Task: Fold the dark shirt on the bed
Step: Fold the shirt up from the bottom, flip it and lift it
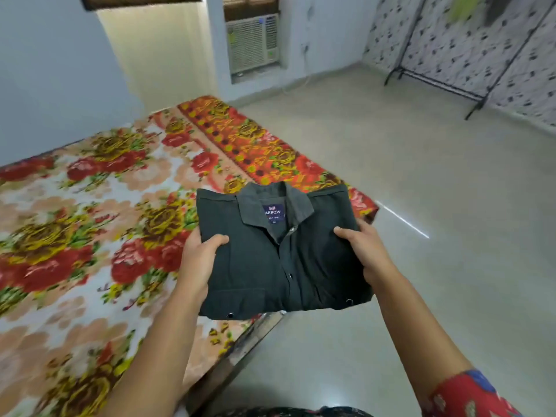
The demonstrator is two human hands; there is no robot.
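Observation:
The dark shirt (279, 260) is folded into a neat rectangle, collar and label facing up, buttons down the middle. It is held up over the right edge of the bed (90, 221), partly above the floor. My left hand (200, 255) grips its left side, thumb on top and fingers underneath. My right hand (365, 248) grips its right side the same way. The bed carries a floral sheet in red, yellow and peach.
A bare grey floor (421, 206) spreads to the right of the bed. A black clothes rack (451, 82) stands by the patterned far-right wall. An air conditioner unit (254, 43) sits in the far wall, with a pale curtain left of it.

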